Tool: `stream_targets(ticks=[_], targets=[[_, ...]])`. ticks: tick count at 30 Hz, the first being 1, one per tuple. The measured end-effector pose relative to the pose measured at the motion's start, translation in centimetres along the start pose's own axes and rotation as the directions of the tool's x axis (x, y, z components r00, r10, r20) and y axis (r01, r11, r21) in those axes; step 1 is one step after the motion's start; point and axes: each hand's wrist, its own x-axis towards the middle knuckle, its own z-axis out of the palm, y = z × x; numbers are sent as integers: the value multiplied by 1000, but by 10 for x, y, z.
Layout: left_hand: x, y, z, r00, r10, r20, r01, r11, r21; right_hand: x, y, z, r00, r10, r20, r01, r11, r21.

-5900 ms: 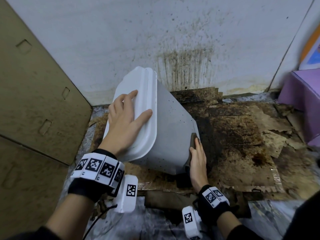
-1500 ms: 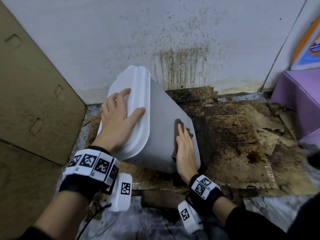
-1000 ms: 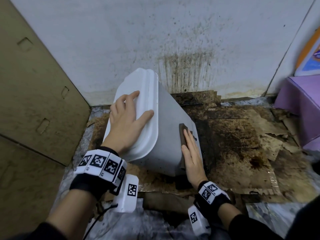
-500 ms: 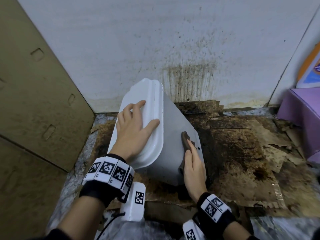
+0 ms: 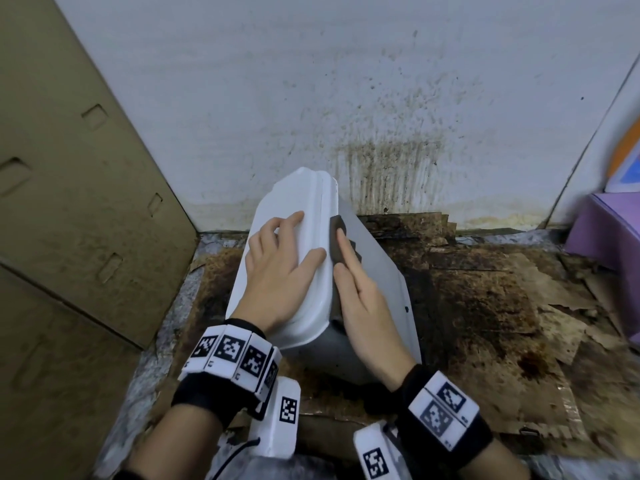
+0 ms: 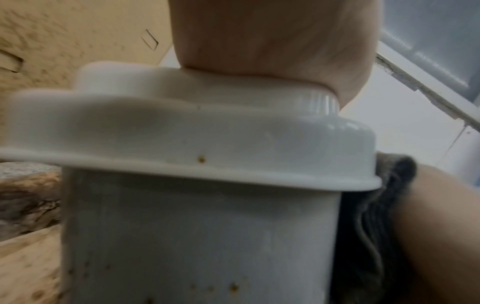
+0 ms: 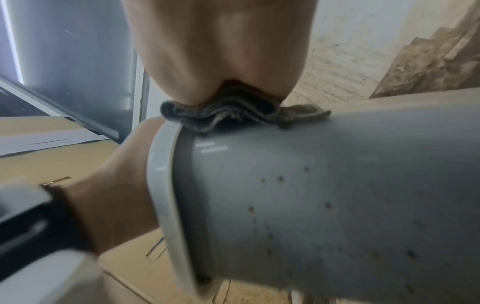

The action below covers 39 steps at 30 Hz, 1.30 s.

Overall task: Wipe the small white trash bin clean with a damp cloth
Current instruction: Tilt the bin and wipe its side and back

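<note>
The small white trash bin [image 5: 377, 271] leans tilted on the floor, its lid [image 5: 311, 209] turned to the left. My left hand [image 5: 280, 268] lies flat on the lid with straight fingers. With flat fingers my right hand [image 5: 356, 282] presses a dark grey cloth [image 5: 341, 233] against the bin's side, just under the lid's rim. In the left wrist view the lid [image 6: 182, 131] fills the frame and the cloth [image 6: 369, 216] shows at the right. Brown specks dot the bin wall [image 7: 324, 205] in the right wrist view, below the bunched cloth [image 7: 233, 115].
A stained white wall [image 5: 381, 116] stands right behind the bin. Cardboard panels [image 5: 69, 202] close off the left side. Dirty, soaked cardboard [image 5: 485, 306] covers the floor to the right, and a purple box [image 5: 609, 230] sits at the far right.
My right hand has slid the cloth from the bin's lower side up to just under the lid's rim. The left hand stays on the lid.
</note>
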Motion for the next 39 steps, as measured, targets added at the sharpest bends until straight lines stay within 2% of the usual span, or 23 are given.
stream_targets(ticks=[4,9,15,20,27,30,33,39], targets=[[0,-2,-1,1000,4,8,-3,1000,-6,38,-12,-14,996,54,68,-41,981,-190],[1,0,-3,1000,-9,20,10,1000,-16,96,-27,-34,976,166,138,-109,931,-348],[1,1,-3,1000,-4,15,4,1000,4,122,-28,-45,958,193,211,-110,930,-351],[2,4,-1,1000,3,21,-3,1000,16,102,-25,-39,954,225,197,-150,929,-337],[0,1,-2,1000,-6,3,6,1000,-5,-5,-14,7,998,42,37,-37,991,-125],[0,-1,-2,1000,-8,0,8,1000,-25,-32,-10,25,997,-22,-72,11,987,-161],[0,-1,-2,1000,-13,5,13,1000,-26,-32,-3,25,990,-87,-110,64,978,-199],[-2,-5,-6,999,-23,37,23,1000,-15,-29,54,-2,989,-32,-144,-14,952,-307]])
